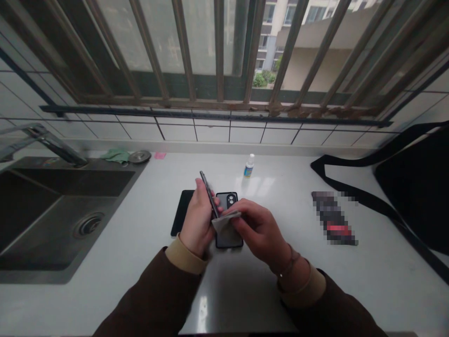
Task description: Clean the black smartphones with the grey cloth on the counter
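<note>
Phone (209,194) stands edge-up near the table's (133,290) middle, clasped in the left hand (198,220), while the right hand (259,229) pinches a grey cloth (226,223) against it, above a dark phone case (228,201).

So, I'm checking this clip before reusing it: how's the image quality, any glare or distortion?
In the head view, window light leaves glare on the white countertop, wide-angle distortion makes the window bars lean and bow, and one counter item is pixelated.

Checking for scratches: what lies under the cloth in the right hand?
A dark phone case lies under the cloth held by the right hand. The cloth covers the case's middle, so its surface there cannot be seen.
</note>
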Demonstrator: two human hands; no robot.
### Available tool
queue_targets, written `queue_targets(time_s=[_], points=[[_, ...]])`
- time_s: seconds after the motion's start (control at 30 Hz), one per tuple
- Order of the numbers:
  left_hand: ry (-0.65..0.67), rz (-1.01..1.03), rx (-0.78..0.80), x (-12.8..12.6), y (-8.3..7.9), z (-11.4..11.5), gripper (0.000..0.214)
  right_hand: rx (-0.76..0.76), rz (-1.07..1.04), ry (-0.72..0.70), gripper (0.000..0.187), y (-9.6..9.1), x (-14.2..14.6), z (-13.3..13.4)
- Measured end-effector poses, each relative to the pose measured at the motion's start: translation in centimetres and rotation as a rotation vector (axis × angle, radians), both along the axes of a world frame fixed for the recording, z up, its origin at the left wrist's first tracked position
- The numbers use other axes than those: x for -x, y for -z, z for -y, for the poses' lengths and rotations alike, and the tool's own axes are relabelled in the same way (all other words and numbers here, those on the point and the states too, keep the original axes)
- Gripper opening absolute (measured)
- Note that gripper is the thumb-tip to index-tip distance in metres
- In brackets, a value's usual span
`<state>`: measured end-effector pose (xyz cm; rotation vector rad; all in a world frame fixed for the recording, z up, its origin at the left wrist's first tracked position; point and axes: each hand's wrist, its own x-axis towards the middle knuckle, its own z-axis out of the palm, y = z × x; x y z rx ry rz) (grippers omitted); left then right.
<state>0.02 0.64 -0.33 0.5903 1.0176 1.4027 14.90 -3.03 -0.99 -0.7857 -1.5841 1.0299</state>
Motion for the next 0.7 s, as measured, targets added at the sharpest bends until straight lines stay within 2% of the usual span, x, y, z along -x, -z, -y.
queue_targets(time_s=[0.07,0.17,0.37,0.57,0.7], points=[[0.056,-0.036,-0.006,-0.6,0.3,0.6,0.062,-0.226,0.164,0.023,0.019,0.0,0.0,-0.2],[0.069,-0.021,-0.035,-1.2,0.5,1.1,0.056,-0.353,0.254,0.113,0.025,0.3,0.2,-0.3],[0.186,0.042,-0.035,-1.5,0.4,1.3,0.058,-0.389,0.326,0.31,0.022,0.4,-0.1,-0.6],[0.281,-0.193,-0.097,-1.6,1.0,1.8,0.058,-0.378,0.328,0.525,0.023,0.0,-0.5,-0.7],[0.406,-0.281,-0.241,-1.4,1.5,2.0,0.076,-0.297,0.29,0.636,0.016,-0.3,-1.0,-1.1]])
